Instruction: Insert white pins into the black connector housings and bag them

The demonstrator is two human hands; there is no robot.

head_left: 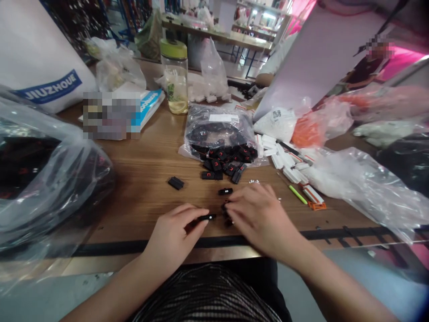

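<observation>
My left hand [178, 227] pinches a small black plastic connector [210, 217] between thumb and fingertips, low over the table's front edge. White dots show on the connector's near end. Just to the right, my right hand [256, 214] has its fingers closed at a dark cluster of black connectors [227, 219]; its fingertips partly hide what they hold. Beyond those fingers lies another black connector [225, 191] with two white dots. Tiny white pieces [254, 181] lie behind my right hand. A separate black connector piece [176, 182] rests farther left.
A clear bag [221, 127] spills black connectors with red marks [217, 165]. White connectors [284, 161], a green stick [297, 195] and an orange piece [317, 205] lie right. A large plastic bag [83, 179] stands left. Farther back is a green-lidded bottle [174, 76].
</observation>
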